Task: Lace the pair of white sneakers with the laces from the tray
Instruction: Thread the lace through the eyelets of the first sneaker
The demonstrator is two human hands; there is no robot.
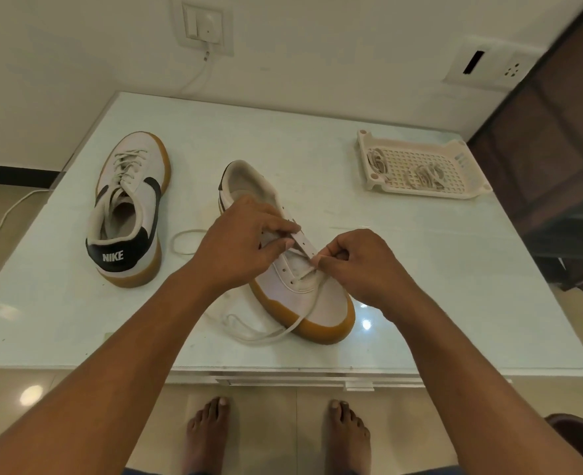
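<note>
I find the left grip (245, 241) pinching the sneaker (331, 303) steady so the right grip (362, 265), pinching the lace (292, 327), can thread it.

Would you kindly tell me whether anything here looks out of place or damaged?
Only the white wall plate at upper right: it shows a dark rectangular gap, as if a switch were missing. Nothing else stands out.
</note>
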